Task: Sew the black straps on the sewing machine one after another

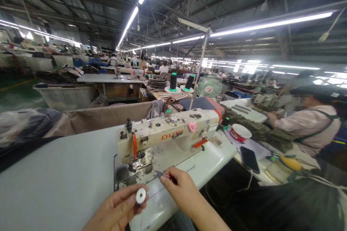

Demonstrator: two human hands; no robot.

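Observation:
Between the thumb and fingers of my left hand [119, 207] is a small white bobbin [141, 195] with a dark centre hole, its round face turned towards me. My right hand [180, 184] is closed on a pair of thread snips [158, 174], whose pointed metal blades stick out to the left. A thin dark thread runs near the bobbin towards my right hand. Both hands are just in front of the sewing machine [168, 133], whose needle area [138, 164] and worn metal bed lie beyond them.
Black thread cones [172, 82] stand behind the machine, beside a green fan [208, 87]. At right are a red and white bowl [240, 132], a phone [249, 159] with a cable, and a yellow-topped container [290, 162]. A co-worker [311, 122] sits at the far right.

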